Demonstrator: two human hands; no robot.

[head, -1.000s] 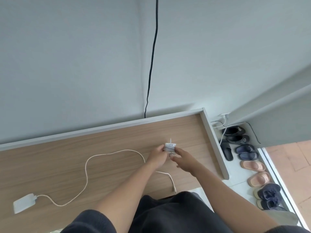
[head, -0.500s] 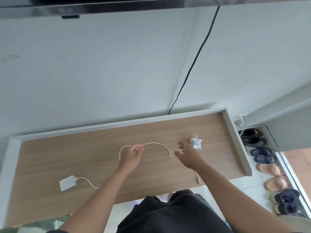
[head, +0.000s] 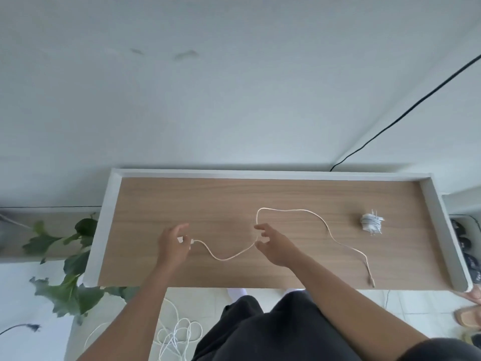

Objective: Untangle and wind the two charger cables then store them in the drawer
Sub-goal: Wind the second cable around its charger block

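A loose white charger cable point(head: 299, 210) snakes across the wooden tabletop point(head: 234, 196), and its free plug lies near the front edge at the right. My left hand point(head: 171, 247) curls over the white adapter point(head: 180, 240) at the cable's left end, hiding most of it. My right hand point(head: 277, 247) hovers with spread fingers at the cable's middle, thumb and forefinger on either side of the cord without closing. The other charger point(head: 372, 224), wound into a tight white bundle, lies alone at the right of the table. No drawer is in view.
A raised grey rim point(head: 440, 230) borders the table's back and sides. A leafy plant point(head: 75, 259) stands at the left. A tangle of white cord point(head: 179, 337) lies on the floor below the table. Shoes point(head: 471, 319) line the floor at the right. A black cable point(head: 406, 113) runs down the wall.
My left hand let go of the cable loop and moved left onto the adapter. My right hand left the wound bundle and came to the loose cable's middle. The view swung left.
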